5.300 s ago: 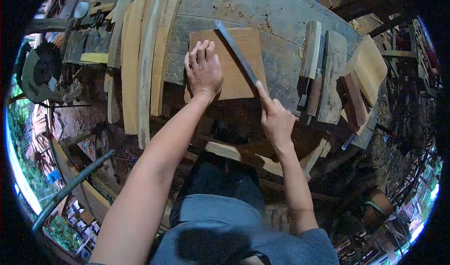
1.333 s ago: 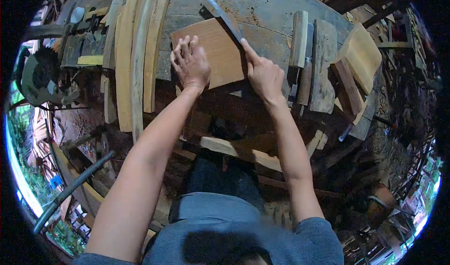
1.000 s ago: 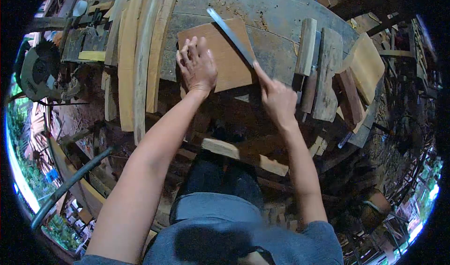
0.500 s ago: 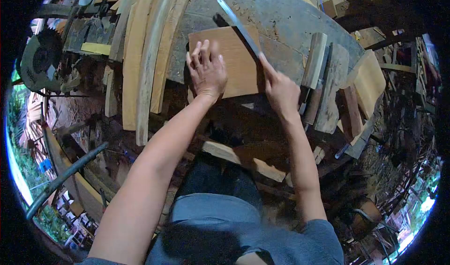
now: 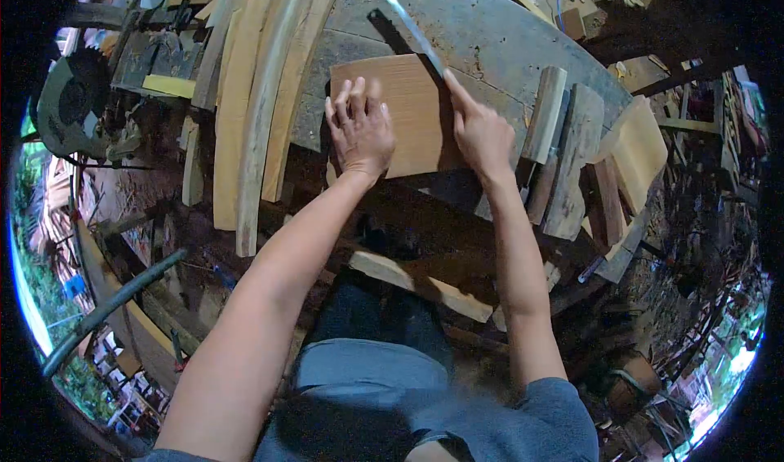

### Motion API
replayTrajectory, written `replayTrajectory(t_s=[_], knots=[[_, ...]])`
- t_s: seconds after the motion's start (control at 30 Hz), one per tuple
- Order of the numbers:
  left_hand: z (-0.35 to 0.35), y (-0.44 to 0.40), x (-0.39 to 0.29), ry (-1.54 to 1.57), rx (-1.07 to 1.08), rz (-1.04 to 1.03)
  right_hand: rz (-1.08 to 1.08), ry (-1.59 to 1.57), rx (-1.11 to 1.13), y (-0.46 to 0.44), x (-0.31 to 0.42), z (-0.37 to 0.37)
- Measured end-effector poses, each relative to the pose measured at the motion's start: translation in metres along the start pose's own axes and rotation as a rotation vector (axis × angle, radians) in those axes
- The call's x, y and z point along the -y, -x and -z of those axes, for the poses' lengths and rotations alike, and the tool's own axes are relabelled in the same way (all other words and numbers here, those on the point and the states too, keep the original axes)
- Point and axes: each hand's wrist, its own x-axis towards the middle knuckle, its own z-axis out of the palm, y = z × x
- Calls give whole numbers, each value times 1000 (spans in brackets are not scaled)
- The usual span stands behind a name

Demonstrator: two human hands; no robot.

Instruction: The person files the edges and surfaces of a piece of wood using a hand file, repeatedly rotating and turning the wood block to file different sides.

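Note:
A flat brown board (image 5: 416,111) with a lined face lies on the grey worktable. My left hand (image 5: 363,135) rests on the board's left part, its fingers stretched out and spread. A long, narrow, flat metal strip (image 5: 408,27) with a small hole near its far tip slants up and left from my right hand (image 5: 483,135). That hand is closed around the strip's near end, with the index finger stretched along it. Strip and hand are by the board's right edge. I cannot tell whether the strip touches the board. Its near end is hidden in my grip.
Long curved wooden pieces (image 5: 265,111) lie left of the board. Wood blocks (image 5: 577,160) and a pale curved piece (image 5: 637,151) are at the table's right side. The grey tabletop (image 5: 490,33) extends behind the board. A toothed round disc (image 5: 69,107) stands far left.
My right hand and the metal strip have shifted up and slightly left, so the strip reaches further past the board's far edge. My left hand stays on the board.

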Motion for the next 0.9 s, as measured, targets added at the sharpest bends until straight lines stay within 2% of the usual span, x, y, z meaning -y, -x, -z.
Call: replayTrajectory(t_s=[0.07, 0.13, 0.23, 0.37, 0.47, 0.57, 0.6, 0.63, 0.7, 0.8, 0.87, 0.9], knots=[[1, 0, 0, -7, 4, -14, -36, -21, 7, -10, 2, -1], [-2, 1, 1, -20, 4, 0, -88, -174, -64, -4, 0, -8], [-3, 1, 3, -10, 9, -7, -209, -316, -152, 37, 5, -18], [-8, 0, 4, 19, -9, -35, -290, -262, -81, 74, 16, -8], [-4, 0, 5, -15, -17, -64, -301, -277, -114, 90, 16, -11], [-1, 6, 11, 36, 15, -267, -339, -336, -124, 125, 22, -17], [0, 5, 13, 40, 32, -267, -356, -387, -152, 140, 24, -22], [0, -2, 17, 63, 37, -394, -385, -394, -131, 150, 30, -24], [3, -24, 21, 120, 28, -600, -373, -511, -138, 157, 34, -32], [0, -53, 23, 154, 78, -737, -310, -492, -165, 151, 28, -33], [-8, -47, 28, 184, 33, -723, -244, -473, -201, 150, 24, -29], [-8, -42, 30, 142, -70, -650, -229, -416, -217, 149, 23, -24]])
